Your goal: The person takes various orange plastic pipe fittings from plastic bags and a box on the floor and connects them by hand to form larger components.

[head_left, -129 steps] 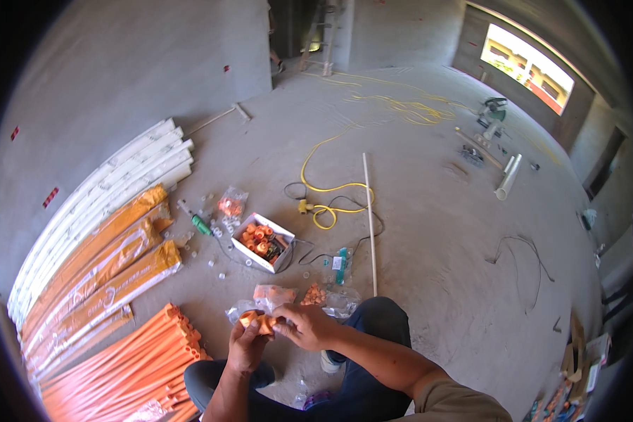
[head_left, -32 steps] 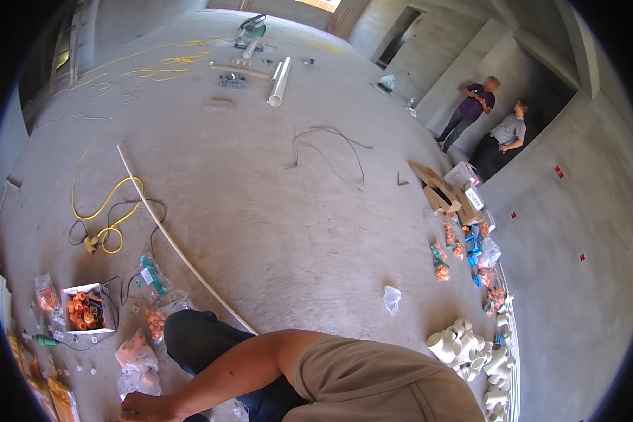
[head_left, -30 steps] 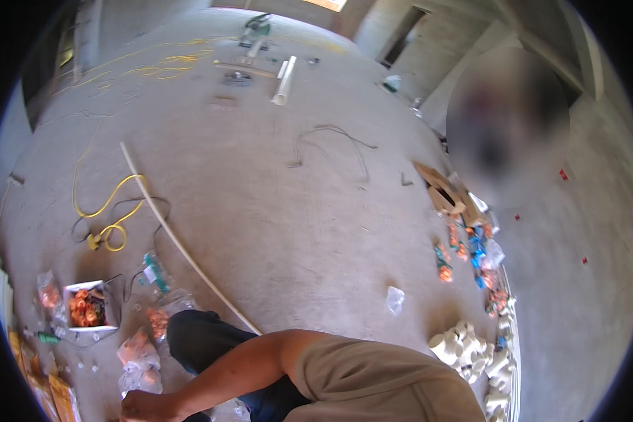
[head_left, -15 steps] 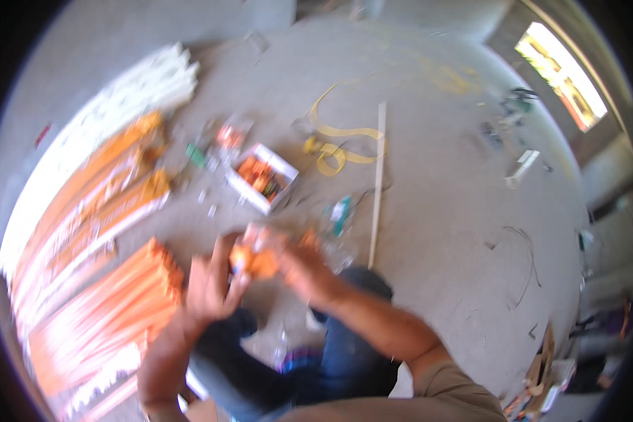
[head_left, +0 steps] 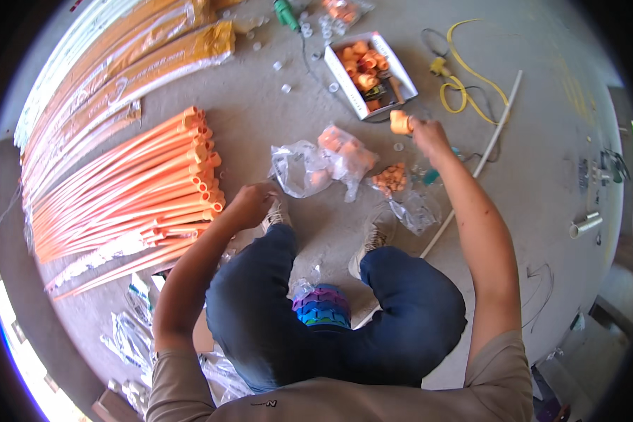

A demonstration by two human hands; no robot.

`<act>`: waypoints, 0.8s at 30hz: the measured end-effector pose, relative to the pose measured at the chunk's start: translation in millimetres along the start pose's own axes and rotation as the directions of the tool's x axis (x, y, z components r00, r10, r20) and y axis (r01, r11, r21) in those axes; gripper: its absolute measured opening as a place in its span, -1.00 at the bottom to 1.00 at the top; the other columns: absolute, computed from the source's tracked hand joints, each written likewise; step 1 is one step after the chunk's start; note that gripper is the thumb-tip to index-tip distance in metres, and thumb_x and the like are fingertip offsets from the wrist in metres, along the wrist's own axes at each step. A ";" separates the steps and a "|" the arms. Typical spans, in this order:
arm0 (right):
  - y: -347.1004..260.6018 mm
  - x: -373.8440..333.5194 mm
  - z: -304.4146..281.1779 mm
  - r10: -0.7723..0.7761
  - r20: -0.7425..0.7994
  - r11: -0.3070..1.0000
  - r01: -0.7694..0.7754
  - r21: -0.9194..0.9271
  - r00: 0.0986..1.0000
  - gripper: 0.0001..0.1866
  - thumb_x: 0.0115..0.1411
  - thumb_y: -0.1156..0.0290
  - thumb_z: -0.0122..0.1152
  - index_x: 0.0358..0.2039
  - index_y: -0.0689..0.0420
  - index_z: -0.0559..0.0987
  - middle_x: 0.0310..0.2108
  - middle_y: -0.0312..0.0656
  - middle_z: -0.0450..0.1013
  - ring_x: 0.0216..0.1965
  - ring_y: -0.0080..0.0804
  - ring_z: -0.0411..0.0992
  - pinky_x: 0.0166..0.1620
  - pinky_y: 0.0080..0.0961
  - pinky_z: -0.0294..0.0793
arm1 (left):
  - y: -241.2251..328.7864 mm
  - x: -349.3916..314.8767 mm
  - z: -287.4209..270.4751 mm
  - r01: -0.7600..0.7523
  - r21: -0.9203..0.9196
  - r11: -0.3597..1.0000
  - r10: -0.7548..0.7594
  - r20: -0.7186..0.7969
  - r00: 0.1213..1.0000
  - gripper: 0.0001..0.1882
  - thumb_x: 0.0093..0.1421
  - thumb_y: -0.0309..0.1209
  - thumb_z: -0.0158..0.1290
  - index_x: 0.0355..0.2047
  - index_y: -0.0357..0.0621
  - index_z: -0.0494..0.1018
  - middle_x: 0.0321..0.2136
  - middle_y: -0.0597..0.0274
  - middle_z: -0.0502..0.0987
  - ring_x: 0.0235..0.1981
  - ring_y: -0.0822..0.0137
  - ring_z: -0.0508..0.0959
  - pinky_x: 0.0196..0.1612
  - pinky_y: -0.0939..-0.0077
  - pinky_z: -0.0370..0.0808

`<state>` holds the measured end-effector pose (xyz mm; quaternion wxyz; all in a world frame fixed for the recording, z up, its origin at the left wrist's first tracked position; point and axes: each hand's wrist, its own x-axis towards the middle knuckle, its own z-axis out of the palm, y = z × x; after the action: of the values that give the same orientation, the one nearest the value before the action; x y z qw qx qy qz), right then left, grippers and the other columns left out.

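An orange plastic pipe fitting [head_left: 401, 122] is pinched in the fingers of my right hand [head_left: 431, 138], stretched forward by the near corner of a white cardboard box [head_left: 342, 84]. Orange fittings [head_left: 364, 62] and some dark pieces lie in that box. My left hand [head_left: 252, 204] is low over my left shoe, fingers curled together at the left edge of a clear plastic bag [head_left: 299, 165]. Whether they grip the bag's edge is hard to see. Orange fittings [head_left: 346, 146] show through the crumpled plastic. Right of it is a pile of small orange pieces [head_left: 392, 177].
Orange pipes [head_left: 133, 183] lie bundled at the left, with wrapped long packages [head_left: 141, 63] beyond. A thin white pipe [head_left: 496, 133] crosses the floor at right, near a yellow strap [head_left: 458, 91]. A green tool [head_left: 286, 13] lies at the back. A colourful stool [head_left: 321, 306] shows between my legs.
My hands were together around orange fittings and plastic; now they are apart. The right has reached forward with one fitting, the left has lowered beside the bag. The view has shifted.
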<state>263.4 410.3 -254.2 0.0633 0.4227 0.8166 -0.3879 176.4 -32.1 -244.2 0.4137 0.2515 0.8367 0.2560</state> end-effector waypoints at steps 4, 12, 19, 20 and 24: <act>-3.2 83.8 46.4 -0.087 -0.115 0.992 0.075 -0.098 0.990 -0.39 0.28 -0.06 0.08 -0.28 0.39 0.62 -0.33 0.15 0.54 -0.20 0.00 0.52 -0.10 -0.17 0.45 | -44.6 57.2 47.7 -0.257 0.098 0.961 0.265 -0.077 0.961 -0.68 0.10 -0.63 0.01 -0.13 -0.31 0.58 -0.13 -0.14 0.61 -0.05 -0.11 0.59 0.07 0.18 0.50; 7.1 69.5 90.1 -0.083 0.062 0.993 0.078 0.083 0.995 -0.49 0.33 0.00 0.10 -0.49 0.24 0.57 -0.63 -0.21 0.48 -0.53 -0.39 0.47 -0.36 -0.36 0.43 | -67.1 164.2 101.7 -0.016 0.175 0.984 -0.014 0.168 0.986 -0.56 -0.04 -0.52 0.23 -0.08 -0.27 0.51 -0.17 -0.19 0.60 -0.06 -0.19 0.58 0.06 0.15 0.51; 69.9 -25.3 107.9 -0.085 0.236 0.996 0.082 0.022 0.968 -0.61 0.31 0.16 0.16 -0.38 0.30 0.58 -0.54 -0.13 0.52 -0.47 -0.42 0.49 -0.35 -0.38 0.45 | -80.1 176.6 160.5 -0.039 -0.023 0.999 0.037 -0.071 0.997 -0.43 0.07 -0.27 0.25 0.04 -0.32 0.41 -0.07 -0.26 0.56 -0.01 -0.24 0.56 0.03 0.03 0.50; 66.8 -36.4 111.4 -0.089 0.244 0.992 0.065 0.106 0.966 -0.64 0.30 0.19 0.18 -0.36 0.30 0.59 -0.54 -0.11 0.52 -0.46 -0.38 0.50 -0.34 -0.37 0.46 | -90.2 177.2 163.2 -0.112 -0.110 0.988 0.100 -0.109 0.989 -0.42 0.09 -0.25 0.24 0.04 -0.35 0.39 -0.08 -0.28 0.56 0.00 -0.25 0.55 0.05 0.00 0.48; 35.4 -72.8 84.6 -0.234 0.258 0.972 0.225 0.064 0.937 -0.73 0.25 0.27 0.24 -0.34 0.27 0.61 -0.49 -0.04 0.55 -0.45 -0.25 0.54 -0.31 -0.34 0.48 | -70.7 139.6 128.1 0.129 -0.153 0.980 -0.148 -0.118 0.982 -0.48 0.14 -0.30 0.17 0.05 -0.36 0.38 -0.05 -0.37 0.53 0.04 -0.29 0.51 0.09 -0.03 0.44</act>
<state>316.8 317.6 -301.8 0.1188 0.2700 0.8380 -0.4590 192.7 31.9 -435.3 0.3926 0.1449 0.8564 0.3023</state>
